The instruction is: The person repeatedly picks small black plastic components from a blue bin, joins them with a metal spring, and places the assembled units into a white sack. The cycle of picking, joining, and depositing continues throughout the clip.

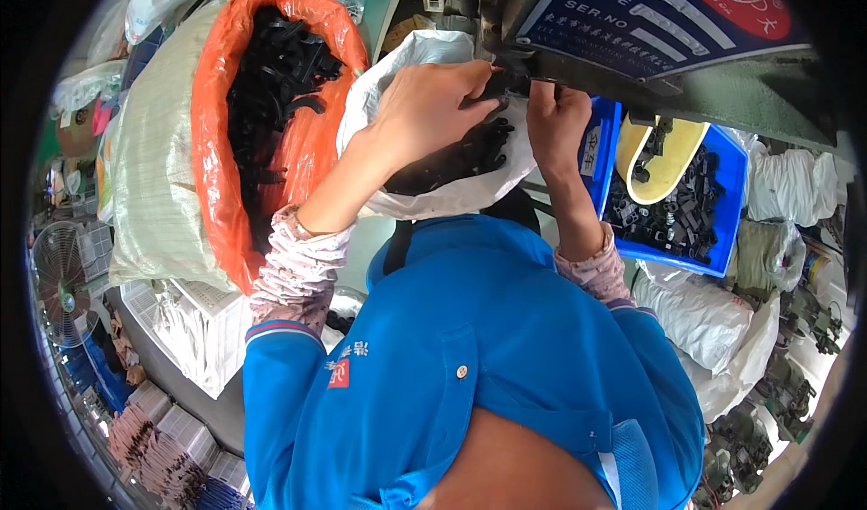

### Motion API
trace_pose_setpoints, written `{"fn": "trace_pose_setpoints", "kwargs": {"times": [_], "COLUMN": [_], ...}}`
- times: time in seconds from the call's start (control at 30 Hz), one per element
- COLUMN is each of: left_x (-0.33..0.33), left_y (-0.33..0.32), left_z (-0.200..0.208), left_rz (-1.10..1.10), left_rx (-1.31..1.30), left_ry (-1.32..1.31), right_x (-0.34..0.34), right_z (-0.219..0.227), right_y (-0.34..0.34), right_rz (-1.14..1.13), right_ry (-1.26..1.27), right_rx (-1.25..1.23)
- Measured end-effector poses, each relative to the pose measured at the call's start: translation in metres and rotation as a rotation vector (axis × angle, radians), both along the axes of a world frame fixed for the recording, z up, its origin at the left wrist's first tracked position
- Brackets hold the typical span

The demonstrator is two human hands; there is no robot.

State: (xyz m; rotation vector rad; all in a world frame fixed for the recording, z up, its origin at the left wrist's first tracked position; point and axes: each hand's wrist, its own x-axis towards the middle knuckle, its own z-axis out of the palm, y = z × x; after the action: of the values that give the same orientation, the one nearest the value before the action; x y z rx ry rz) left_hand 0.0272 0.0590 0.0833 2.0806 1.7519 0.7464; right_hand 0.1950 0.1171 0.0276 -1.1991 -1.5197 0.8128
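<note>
My left hand reaches over a white sack that holds black curved plastic parts. Its fingers are bent, tips at a small dark piece under the machine, too dark to name. Just to the right, my right hand is closed, fingers curled under the machine's lower edge. Whatever sits in its fingertips is hidden.
At left stands a big woven sack with an orange liner, full of black parts. A blue bin at right holds small black pieces and a yellow scoop-like container. A fan stands far left.
</note>
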Motion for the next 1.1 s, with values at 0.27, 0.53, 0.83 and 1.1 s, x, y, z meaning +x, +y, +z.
{"fn": "trace_pose_setpoints", "kwargs": {"times": [0.27, 0.53, 0.83, 1.1], "left_x": [0.009, 0.003, 0.003, 0.006], "left_y": [-0.005, -0.027, -0.026, -0.030], "left_z": [-0.033, -0.022, -0.025, -0.037], "left_rz": [0.026, 0.117, 0.107, 0.011], "left_rx": [0.023, -0.013, 0.015, 0.285], "left_ry": [-0.098, -0.256, -0.278, -0.284], "right_x": [-0.002, 0.034, 0.018, 0.056], "right_z": [-0.019, -0.023, -0.138, -0.205], "right_y": [0.004, 0.047, 0.129, 0.171], "right_rz": [-0.031, 0.355, 0.421, 0.402], "right_ry": [-0.145, 0.058, -0.771, -0.699], "right_rx": [-0.005, -0.657, 0.469, 0.510]}}
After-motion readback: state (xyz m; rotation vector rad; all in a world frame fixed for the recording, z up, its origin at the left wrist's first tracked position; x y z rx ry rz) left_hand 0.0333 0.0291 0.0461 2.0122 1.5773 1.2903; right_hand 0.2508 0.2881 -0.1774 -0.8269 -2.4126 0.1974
